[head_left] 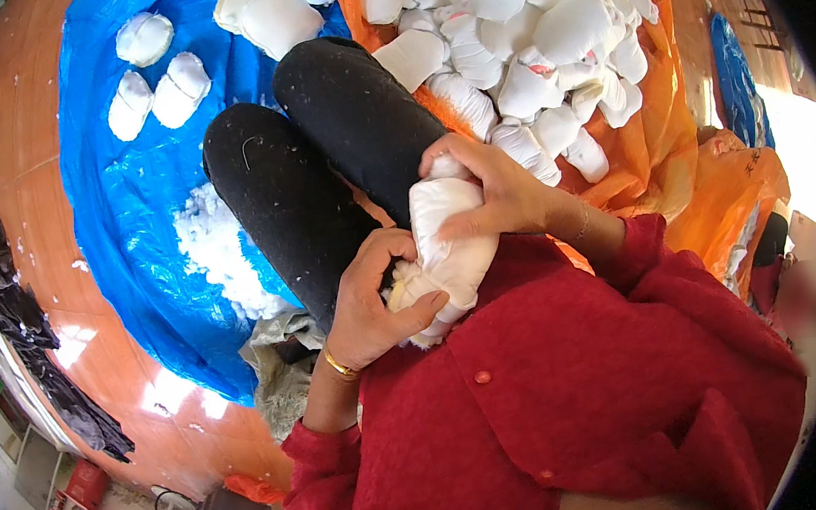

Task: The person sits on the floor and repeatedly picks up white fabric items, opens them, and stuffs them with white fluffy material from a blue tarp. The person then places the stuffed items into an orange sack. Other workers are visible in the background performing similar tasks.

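Over my lap I hold a stuffed white cloth piece [439, 221], plump and long, like a soft toy part. My right hand [496, 189] wraps round its upper end, thumb pressed on its side. My left hand [372, 294] grips the lower end, where the cloth is gathered and fluffy filling shows at the edge. What the fingers do behind the piece is hidden. Beyond my right hand rises a big heap of similar stuffed white pieces [513, 31], a few with small pinkish-red marks.
The heap rests on an orange plastic sheet [657, 141]. To the left, a blue sheet [118, 268] bears loose white filling [216, 252] and several stuffed pieces [180, 90]. Black plastic [21, 299] lies on the reddish floor. A grey sack [286, 380] sits beside my left arm.
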Tool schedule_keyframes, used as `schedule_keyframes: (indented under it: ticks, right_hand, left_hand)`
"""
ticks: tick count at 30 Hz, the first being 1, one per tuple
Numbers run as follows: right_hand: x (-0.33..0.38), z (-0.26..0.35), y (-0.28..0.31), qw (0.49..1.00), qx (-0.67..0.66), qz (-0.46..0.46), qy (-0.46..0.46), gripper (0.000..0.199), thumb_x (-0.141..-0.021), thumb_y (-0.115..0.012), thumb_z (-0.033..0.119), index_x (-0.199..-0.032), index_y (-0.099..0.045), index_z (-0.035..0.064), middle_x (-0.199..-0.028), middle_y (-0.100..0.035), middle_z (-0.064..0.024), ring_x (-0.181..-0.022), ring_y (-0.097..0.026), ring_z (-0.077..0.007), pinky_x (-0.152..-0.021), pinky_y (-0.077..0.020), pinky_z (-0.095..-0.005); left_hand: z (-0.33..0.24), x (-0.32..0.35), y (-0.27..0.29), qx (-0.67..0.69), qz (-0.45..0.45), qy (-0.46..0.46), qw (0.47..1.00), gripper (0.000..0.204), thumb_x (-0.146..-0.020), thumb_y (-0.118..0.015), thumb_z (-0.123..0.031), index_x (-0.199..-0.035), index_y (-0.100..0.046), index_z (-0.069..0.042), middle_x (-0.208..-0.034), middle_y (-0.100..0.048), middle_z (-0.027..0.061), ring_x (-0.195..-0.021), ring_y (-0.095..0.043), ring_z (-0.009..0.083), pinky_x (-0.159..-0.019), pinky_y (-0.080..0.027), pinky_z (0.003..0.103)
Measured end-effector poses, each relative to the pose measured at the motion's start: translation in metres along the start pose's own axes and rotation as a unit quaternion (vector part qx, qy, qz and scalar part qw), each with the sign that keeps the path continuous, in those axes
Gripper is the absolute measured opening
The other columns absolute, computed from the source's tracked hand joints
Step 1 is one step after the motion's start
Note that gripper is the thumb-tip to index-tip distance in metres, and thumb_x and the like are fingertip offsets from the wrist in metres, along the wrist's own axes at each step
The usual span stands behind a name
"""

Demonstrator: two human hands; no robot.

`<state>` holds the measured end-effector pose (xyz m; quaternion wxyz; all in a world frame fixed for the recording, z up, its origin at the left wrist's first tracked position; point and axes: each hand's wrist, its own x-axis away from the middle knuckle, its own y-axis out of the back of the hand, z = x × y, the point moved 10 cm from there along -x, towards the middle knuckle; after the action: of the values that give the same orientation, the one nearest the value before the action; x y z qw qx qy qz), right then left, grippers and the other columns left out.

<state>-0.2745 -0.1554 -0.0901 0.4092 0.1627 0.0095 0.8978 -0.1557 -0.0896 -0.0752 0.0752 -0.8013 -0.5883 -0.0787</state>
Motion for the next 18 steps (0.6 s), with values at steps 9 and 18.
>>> schedule_keyframes:
  ticks: [9, 18]
  right_hand:
    - [0.003, -0.039, 0.048, 0.975, 0.012, -0.222, -0.014, 0.042, -0.074, -0.076, 0.025, -0.096, -0.048, 0.0029, -0.082, -0.058, -0.0065, -0.069, -0.058, -0.0130, -0.060, -0.0483, -0.0283]
    - [-0.008, -0.003, 0.076, 0.938, -0.054, -0.343, 0.014, 0.038, -0.080, -0.071, 0.021, -0.100, -0.047, -0.0005, -0.082, -0.059, -0.0080, -0.069, -0.055, -0.0108, -0.060, -0.0472, -0.0261]
  left_hand:
    - [-0.020, 0.033, -0.003, -0.038, -0.045, -0.009, 0.998, 0.034, -0.073, -0.069, -0.001, -0.058, -0.039, -0.006, -0.061, -0.045, 0.0042, -0.056, -0.045, 0.0185, -0.053, -0.037, 0.027]
    - [-0.067, 0.027, 0.051, -0.235, -0.304, -0.099, 0.918, 0.053, -0.062, -0.080, -0.011, -0.106, -0.051, -0.002, -0.110, -0.052, 0.0148, -0.099, -0.052, 0.0282, -0.082, -0.044, 0.034]
